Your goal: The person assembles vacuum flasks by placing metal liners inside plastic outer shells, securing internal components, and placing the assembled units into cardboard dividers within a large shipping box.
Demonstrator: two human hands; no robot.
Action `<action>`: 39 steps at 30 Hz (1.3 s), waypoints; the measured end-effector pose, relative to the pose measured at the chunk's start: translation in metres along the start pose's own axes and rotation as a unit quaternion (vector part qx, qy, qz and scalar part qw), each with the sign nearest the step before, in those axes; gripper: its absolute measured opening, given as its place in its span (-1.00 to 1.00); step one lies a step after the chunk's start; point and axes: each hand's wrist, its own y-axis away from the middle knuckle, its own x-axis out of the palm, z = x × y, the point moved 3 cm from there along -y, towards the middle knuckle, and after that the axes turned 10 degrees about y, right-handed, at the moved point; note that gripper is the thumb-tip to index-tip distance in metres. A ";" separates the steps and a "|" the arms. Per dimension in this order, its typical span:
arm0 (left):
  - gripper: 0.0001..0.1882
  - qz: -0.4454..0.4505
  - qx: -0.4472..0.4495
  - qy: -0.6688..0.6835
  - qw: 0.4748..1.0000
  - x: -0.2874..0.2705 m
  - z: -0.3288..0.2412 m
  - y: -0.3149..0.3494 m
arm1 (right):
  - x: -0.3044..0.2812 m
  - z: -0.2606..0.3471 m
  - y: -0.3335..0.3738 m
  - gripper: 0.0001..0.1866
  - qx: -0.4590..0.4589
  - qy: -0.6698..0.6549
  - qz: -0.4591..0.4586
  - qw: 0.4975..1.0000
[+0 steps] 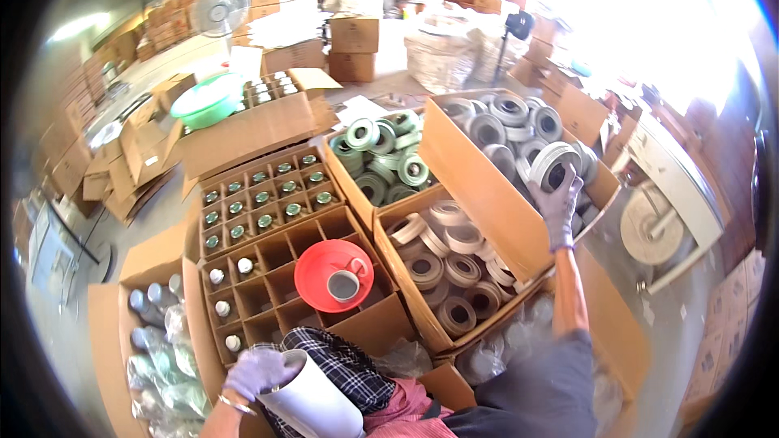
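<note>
Head view; reference: red basin [312,268]. Left hand [256,373], near-left of basin, grips the cylinder [318,402] at its rim. Right hand [560,207], far right of basin, pinches a ring [537,161]. Progress, as judged: far carton [225,252] beyond basin, filled with bottles [293,210]; near carton [377,322] beneath basin, part-filled, four white caps [222,307] visible at left.

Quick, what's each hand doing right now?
Left hand: closed, holding the white cylinder by its rim.
Right hand: closed on a grey ring.
</note>
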 end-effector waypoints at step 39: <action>-0.18 -0.258 0.240 0.463 0.813 0.031 0.077 0.064 | 0.040 0.285 0.343 -0.72 -0.003 -0.443 0.695 0.565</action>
